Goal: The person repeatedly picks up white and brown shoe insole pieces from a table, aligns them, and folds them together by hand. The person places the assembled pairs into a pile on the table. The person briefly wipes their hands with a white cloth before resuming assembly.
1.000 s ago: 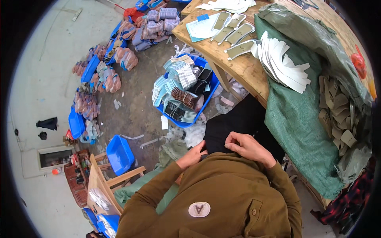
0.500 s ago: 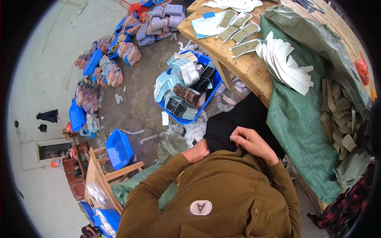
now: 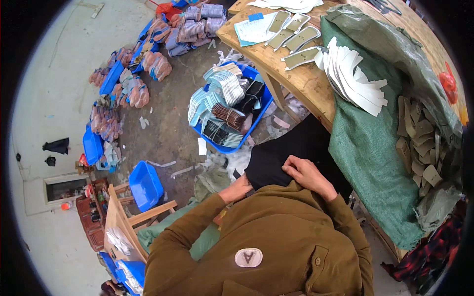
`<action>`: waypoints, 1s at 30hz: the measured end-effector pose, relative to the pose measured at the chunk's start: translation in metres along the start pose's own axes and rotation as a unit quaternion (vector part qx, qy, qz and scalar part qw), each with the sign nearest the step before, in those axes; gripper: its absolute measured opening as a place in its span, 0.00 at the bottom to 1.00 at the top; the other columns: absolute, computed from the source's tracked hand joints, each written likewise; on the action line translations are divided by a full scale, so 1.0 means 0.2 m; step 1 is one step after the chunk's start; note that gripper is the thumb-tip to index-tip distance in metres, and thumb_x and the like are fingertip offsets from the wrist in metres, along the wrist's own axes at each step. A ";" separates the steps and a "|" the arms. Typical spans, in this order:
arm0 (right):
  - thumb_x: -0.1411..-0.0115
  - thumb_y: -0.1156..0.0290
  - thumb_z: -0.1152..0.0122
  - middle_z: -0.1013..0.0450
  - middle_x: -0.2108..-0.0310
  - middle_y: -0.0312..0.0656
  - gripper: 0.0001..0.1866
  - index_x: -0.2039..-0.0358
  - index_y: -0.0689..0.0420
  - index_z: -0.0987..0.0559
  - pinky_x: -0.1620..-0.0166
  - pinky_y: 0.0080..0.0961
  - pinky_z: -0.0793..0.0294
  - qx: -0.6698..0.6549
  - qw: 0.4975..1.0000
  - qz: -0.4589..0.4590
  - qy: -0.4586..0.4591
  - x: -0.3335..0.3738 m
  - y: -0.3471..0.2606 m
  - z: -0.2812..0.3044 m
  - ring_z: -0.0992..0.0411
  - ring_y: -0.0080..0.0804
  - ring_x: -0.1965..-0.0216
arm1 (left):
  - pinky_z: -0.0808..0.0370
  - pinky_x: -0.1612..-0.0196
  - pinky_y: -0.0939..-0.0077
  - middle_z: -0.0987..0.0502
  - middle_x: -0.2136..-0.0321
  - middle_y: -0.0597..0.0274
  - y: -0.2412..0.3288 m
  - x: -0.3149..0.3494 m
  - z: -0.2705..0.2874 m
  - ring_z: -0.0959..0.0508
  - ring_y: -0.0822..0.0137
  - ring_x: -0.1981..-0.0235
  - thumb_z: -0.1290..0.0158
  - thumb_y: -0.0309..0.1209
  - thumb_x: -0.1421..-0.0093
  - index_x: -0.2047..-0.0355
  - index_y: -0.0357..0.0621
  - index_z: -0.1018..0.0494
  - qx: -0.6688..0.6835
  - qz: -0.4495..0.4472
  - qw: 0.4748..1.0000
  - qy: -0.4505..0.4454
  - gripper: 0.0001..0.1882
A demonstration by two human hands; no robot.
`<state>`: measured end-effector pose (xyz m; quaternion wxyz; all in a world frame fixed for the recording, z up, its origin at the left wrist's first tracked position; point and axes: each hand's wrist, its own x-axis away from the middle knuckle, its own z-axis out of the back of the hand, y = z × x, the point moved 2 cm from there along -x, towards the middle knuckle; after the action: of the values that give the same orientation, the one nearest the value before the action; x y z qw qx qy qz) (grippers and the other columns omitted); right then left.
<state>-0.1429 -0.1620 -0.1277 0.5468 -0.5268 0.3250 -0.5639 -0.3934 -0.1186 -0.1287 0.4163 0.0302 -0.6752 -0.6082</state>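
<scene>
My left hand (image 3: 237, 188) is at the left side of my lap, against the black trousers (image 3: 276, 160). Its fingers are mostly hidden behind my thigh, and a small dark piece (image 3: 236, 173) pokes out beside it. My right hand (image 3: 307, 172) rests on top of the trousers by the hem of my brown jacket (image 3: 286, 217). Its fingers are curled in, and I cannot see whether anything is between them.
Bundled strips fill a blue basket (image 3: 247, 140) on the floor ahead. To the right, a wooden table (image 3: 306, 79) bears a green woven sack (image 3: 365, 182), white curved pieces (image 3: 353, 79) and metal-edged templates (image 3: 302, 39). A blue tub (image 3: 145, 185) and sock-like bundles (image 3: 106, 123) lie left.
My left hand has drawn back slightly to the left, and the small dark piece now shows beside it. My right hand stays curled on my lap. The whole view has shifted a little.
</scene>
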 end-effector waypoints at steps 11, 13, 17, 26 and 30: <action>0.39 0.71 0.42 0.31 0.63 0.44 0.17 0.49 0.58 0.28 0.58 0.32 0.29 0.026 0.995 0.098 0.024 -0.03 -0.02 -0.02 0.29 0.40 0.61 | 0.29 0.43 0.65 0.28 0.44 0.51 -0.03 0.30 0.67 0.26 0.60 0.46 0.53 0.34 0.33 0.48 0.30 0.28 -0.010 0.058 0.987 0.151 0.20; 0.38 0.70 0.42 0.31 0.63 0.43 0.17 0.49 0.58 0.28 0.59 0.31 0.30 -0.001 0.997 0.080 0.015 -0.04 0.01 0.01 0.30 0.38 0.63 | 0.29 0.41 0.53 0.29 0.44 0.46 0.19 0.27 0.72 0.29 0.48 0.41 0.53 0.37 0.32 0.45 0.30 0.33 0.199 -0.010 0.958 0.207 0.23; 0.36 0.70 0.44 0.29 0.60 0.37 0.17 0.47 0.60 0.28 0.59 0.25 0.29 -0.181 0.983 0.019 0.014 -0.04 -0.15 0.10 0.30 0.25 0.64 | 0.31 0.41 0.48 0.31 0.42 0.44 0.43 0.08 0.58 0.31 0.43 0.41 0.54 0.37 0.32 0.45 0.29 0.35 0.316 -0.071 0.940 0.105 0.23; 0.37 0.77 0.44 0.26 0.58 0.39 0.19 0.44 0.62 0.29 0.58 0.18 0.27 -0.208 0.969 0.111 0.073 -0.03 -0.26 0.17 0.28 0.20 0.65 | 0.27 0.46 0.65 0.24 0.50 0.50 0.70 -0.25 0.09 0.23 0.60 0.51 0.55 0.39 0.31 0.44 0.29 0.34 0.148 -0.070 0.977 -0.136 0.25; 0.37 0.77 0.46 0.24 0.66 0.35 0.11 0.55 0.63 0.23 0.65 0.17 0.28 -0.300 0.940 0.050 0.152 -0.02 -0.23 0.14 0.28 0.17 0.68 | 0.25 0.53 0.70 0.21 0.60 0.55 0.33 -0.11 0.20 0.21 0.67 0.59 0.52 0.39 0.33 0.53 0.34 0.26 0.073 0.032 0.996 -0.049 0.19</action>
<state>-0.1302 -0.1431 -0.0782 0.3345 -0.5573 0.5846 -0.4856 -0.3727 -0.0572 -0.0804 0.3990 0.0092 -0.7377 -0.5445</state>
